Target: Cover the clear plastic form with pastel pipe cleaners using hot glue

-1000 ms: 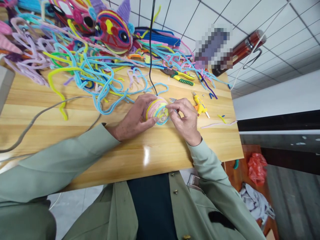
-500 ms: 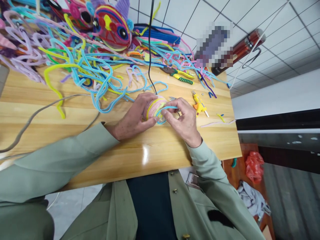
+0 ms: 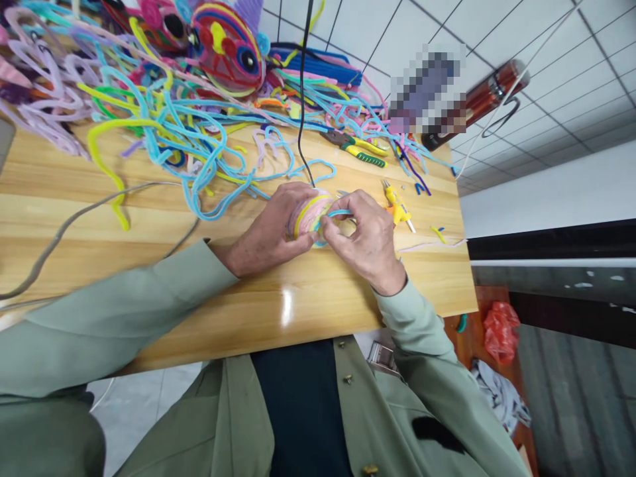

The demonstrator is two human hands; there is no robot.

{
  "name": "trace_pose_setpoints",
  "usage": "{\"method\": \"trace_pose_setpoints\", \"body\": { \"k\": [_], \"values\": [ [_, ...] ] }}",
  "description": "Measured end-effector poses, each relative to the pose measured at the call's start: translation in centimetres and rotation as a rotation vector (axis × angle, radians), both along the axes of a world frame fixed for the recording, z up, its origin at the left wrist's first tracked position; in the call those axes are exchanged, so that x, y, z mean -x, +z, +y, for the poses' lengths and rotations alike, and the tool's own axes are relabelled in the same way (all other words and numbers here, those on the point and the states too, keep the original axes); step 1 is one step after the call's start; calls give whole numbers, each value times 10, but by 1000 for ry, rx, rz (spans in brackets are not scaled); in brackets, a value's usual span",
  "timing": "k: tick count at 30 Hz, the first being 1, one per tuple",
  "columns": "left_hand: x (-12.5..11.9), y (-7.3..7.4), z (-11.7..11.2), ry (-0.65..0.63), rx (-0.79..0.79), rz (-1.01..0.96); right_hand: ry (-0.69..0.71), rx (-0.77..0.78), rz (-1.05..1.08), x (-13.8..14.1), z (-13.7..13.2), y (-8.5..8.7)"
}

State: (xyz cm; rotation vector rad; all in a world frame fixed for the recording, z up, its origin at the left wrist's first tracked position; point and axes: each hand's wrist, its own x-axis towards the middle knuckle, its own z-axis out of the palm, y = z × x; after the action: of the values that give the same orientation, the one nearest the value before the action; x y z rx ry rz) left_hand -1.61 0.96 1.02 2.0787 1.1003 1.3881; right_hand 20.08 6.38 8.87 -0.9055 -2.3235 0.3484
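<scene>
A small round coil of pink, yellow and blue pipe cleaners (image 3: 307, 213) sits just above the wooden table (image 3: 149, 218). My left hand (image 3: 268, 233) wraps its fingers round the coil from the left. My right hand (image 3: 365, 238) is closed in a pinch on the loose light-blue pipe cleaner end (image 3: 338, 213) at the coil's right side. Both sleeves are pale green.
A heap of loose coloured pipe cleaners (image 3: 163, 126) and finished fish-like figures (image 3: 228, 46) fills the table's far side. Pliers with yellow-green handles (image 3: 360, 151), a yellow glue gun (image 3: 396, 207), a black cord (image 3: 301, 93) and a grey cable (image 3: 74, 222) lie nearby.
My right hand has drawn a light-blue strand out from the coil's face and shifted slightly lower and left over it. The left hand keeps its hold on the coil.
</scene>
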Motion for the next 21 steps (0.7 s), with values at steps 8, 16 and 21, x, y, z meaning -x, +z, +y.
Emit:
{"method": "trace_pose_setpoints", "body": {
  "k": [8, 16, 21],
  "values": [
    [-2, -3, 2, -3, -3, -46, 26, -103, -121, 1, -2, 9],
    [-2, -2, 1, 14, -12, -46, 21, 97, 126, -9, 2, 0],
    [-2, -4, 3, 20, -48, -26, -41, 94, 228, -14, 7, -12]
  ]
}}
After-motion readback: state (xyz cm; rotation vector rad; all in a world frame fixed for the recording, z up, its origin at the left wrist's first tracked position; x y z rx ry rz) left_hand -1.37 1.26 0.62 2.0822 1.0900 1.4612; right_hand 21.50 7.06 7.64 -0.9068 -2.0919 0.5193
